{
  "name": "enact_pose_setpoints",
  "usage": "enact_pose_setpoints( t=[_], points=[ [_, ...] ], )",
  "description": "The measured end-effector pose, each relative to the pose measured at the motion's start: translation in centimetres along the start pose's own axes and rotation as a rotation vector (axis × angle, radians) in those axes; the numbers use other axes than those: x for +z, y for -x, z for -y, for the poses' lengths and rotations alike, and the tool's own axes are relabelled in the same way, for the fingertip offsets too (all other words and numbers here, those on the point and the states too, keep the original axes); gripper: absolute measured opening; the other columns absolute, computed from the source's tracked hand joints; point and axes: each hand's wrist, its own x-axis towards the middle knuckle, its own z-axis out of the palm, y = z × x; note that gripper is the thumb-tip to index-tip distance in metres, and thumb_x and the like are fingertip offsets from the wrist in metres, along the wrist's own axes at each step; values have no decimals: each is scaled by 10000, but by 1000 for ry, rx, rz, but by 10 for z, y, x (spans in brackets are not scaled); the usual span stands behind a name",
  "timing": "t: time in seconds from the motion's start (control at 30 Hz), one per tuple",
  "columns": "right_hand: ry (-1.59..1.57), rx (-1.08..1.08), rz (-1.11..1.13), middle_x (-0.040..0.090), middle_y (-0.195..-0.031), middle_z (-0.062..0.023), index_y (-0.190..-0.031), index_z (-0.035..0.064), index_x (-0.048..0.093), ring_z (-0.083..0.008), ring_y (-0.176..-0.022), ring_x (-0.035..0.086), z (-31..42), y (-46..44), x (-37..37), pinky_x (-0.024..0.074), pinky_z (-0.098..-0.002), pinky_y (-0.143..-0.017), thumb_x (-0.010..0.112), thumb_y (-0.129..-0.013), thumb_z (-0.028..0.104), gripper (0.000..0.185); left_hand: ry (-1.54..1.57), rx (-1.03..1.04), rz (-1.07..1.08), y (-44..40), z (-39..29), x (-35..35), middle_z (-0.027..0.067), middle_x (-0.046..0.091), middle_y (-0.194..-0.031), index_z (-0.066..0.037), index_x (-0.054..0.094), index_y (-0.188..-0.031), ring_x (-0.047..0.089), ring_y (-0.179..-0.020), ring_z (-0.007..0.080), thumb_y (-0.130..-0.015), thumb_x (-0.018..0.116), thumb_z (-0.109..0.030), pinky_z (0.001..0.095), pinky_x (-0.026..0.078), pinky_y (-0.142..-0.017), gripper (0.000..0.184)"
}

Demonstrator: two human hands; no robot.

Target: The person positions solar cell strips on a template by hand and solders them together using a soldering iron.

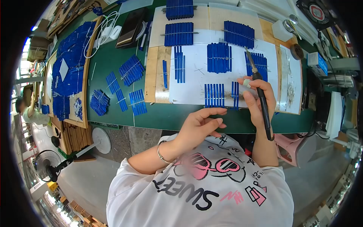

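My right hand [257, 98] is closed around the black handle of a soldering iron [263, 104], whose metal tip points up toward a group of blue strips [257, 64] on the white sheet. A pale cover wraps one of its fingertips. My left hand [204, 123] hovers at the table's front edge, fingers loosely bent and apart, with nothing visible in it. Just beyond it lies a row of narrow blue strips [214, 95] crossed by a thin silver wire. A shorter set of strips [235, 94] sits to its right, near my right hand.
A wooden board [153, 75] carries the white sheet [194, 77] and several wired strip bundles. More bundles [138, 102] lie on the green table [159, 119]. At left stands a framed board [89, 87] with blue pieces; a white bottle [281, 30] is at back right.
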Motion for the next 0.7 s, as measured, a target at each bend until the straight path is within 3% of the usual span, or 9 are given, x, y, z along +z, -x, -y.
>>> enact_pose_setpoints(
  t=[0.1,0.17,0.33,0.7],
  points=[
    [45,-50,-26,650,-1171,-231,-1165,30,522,-285,-1183,594,7,3,2,400,-410,-1059,661,-934,119,284,-66,21,-22,12,-8,4,96,601,-1308,-73,610,-1322,654,-986,127,-964,613,-82,211,527,-783,358],
    [-44,-13,-96,659,-1147,-221,-1160,29,522,-274,-1164,600,8,4,6,405,-417,-1054,654,-935,110,273,-396,168,10,24,-17,3,108,630,-1257,-22,653,-1249,645,-951,113,-930,631,-21,215,503,-754,320],
    [-43,-12,-91,653,-1158,-219,-1160,33,526,-268,-1165,599,4,2,6,408,-412,-1050,646,-935,103,265,-491,515,14,27,-16,-4,137,652,-1199,7,680,-1186,650,-947,151,-864,615,88,240,502,-760,339],
    [42,-13,-121,646,-1170,-223,-1165,32,535,-284,-1116,634,0,3,5,432,-395,-1035,649,-923,90,274,-328,465,-138,21,-19,-15,40,614,-926,-52,710,-1172,590,-719,62,-889,638,35,207,452,-620,305]
  ],
)
